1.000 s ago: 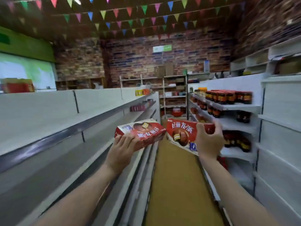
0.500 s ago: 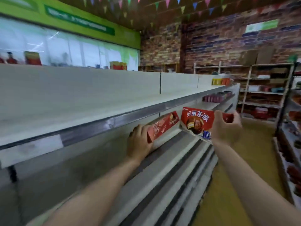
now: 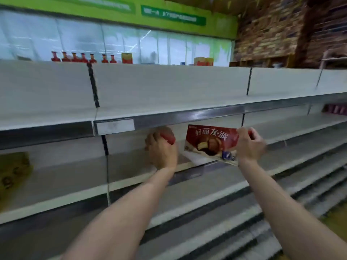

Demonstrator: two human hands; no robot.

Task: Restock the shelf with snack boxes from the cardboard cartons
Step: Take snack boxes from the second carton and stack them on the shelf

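Two red snack boxes are seen at the second shelf level. The right-hand box (image 3: 210,143) is held with its printed face toward the camera: white Chinese characters along the top, a picture of a chocolate-coated pie cut open below, a pale band along the lower edge with a small blue mark. It is tilted, right end lower, and hangs in front of the shelf board's front lip (image 3: 187,167); whether its bottom edge touches the lip cannot be told.

The left-hand box (image 3: 168,136) is mostly hidden; only a rounded red corner is shown above the knuckles, just under the metal price rail (image 3: 187,116) of the upper shelf. Blur prevents any print being read.

The left hand (image 3: 162,150) is reached in under the upper shelf, back toward the camera, fingers curled round its box. The right hand (image 3: 248,143) is clamped on the right end of the printed box, thumb on the near face, fingers wrapped over the top edge. Both forearms are extended upward from the lower frame, bare.

Red bottles (image 3: 82,57) are lined along the top of the unit. A yellow carton (image 3: 13,171) is noted on the shelf at far left.
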